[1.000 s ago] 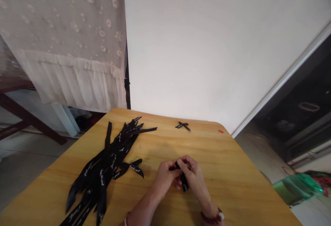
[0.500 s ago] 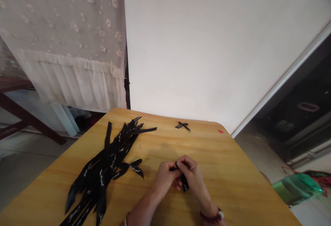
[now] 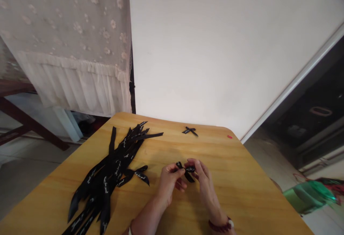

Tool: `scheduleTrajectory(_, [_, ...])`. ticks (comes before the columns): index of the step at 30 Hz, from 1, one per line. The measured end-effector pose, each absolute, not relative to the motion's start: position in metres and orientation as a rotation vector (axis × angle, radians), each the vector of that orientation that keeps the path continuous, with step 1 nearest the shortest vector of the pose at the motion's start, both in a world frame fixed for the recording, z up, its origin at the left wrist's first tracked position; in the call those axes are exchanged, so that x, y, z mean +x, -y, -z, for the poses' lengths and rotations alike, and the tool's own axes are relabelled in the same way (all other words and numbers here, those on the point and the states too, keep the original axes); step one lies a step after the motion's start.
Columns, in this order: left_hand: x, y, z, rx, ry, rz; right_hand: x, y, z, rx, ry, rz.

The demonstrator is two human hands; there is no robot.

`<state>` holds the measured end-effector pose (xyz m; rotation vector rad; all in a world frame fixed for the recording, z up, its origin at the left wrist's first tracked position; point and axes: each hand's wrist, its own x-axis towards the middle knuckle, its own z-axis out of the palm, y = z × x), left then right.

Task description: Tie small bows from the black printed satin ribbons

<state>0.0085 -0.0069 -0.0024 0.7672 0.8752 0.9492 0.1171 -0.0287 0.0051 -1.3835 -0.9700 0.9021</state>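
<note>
Between my hands is a small black ribbon bow with white lettering, its loops and a tail showing. My left hand pinches the bow near its middle with thumb and forefinger. My right hand has its fingers at the bow's right loop, closed around its edge. A long pile of black printed ribbons lies on the left side of the wooden table. One ribbon bow rests at the pile's right edge, and another bow lies near the table's far edge.
A small red piece lies by the table's far right corner. Behind the table stands a white panel, with a lace curtain to its left. A green translucent container is beyond the right edge.
The held ribbon has come into view as a bow with loops spread. My hands have moved slightly apart, my right hand outward to the right.
</note>
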Motion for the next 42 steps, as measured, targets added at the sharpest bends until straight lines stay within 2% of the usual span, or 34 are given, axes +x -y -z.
scheduleTrajectory(6, [0.0065,0.0055,0.0022,0.717,-0.846,-1.042,0.1155,0.0285,-0.0025,-1.379,1.002,-0.919])
scheduleTrajectory(42, [0.0075,0.0063,0.0057,0.675,-0.87,-1.071,0.1129,0.0262,-0.0013,-1.406,1.189,-0.822])
